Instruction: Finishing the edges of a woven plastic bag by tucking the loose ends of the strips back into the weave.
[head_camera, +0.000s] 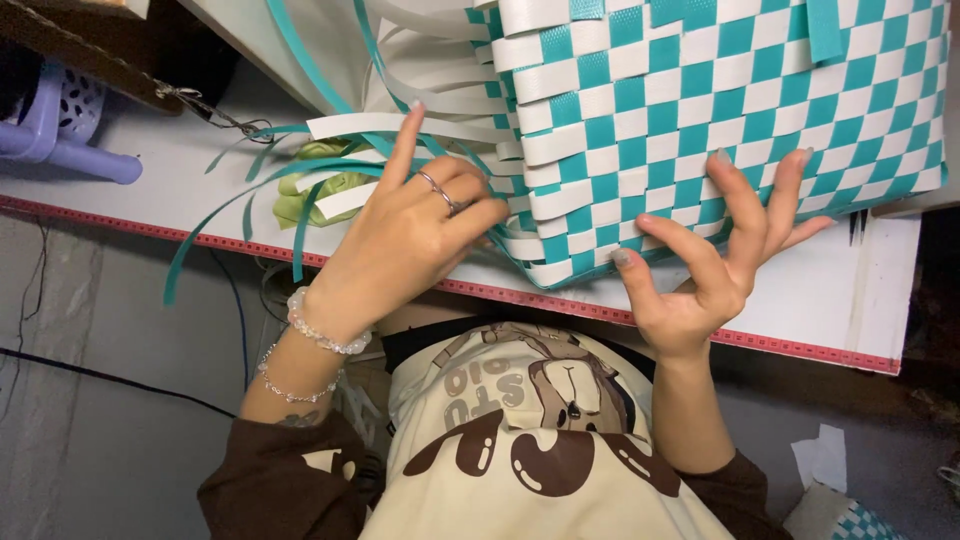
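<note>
Two bare hands work a teal-and-white woven basket at the near edge of a white table.

The basket (720, 120) lies on the table (860, 290), its finished checkered side to the right and loose strips (400, 125) fanning out to the left. The left hand (400, 240) sits at the unfinished edge, forefinger raised along a white strip, other fingers curled; they seem to pinch a strip, though the pinch itself is hidden. The right hand (710, 265) presses spread, open fingertips on the weave's near edge. A lilac plastic basket (60, 120) stands far left.
</note>
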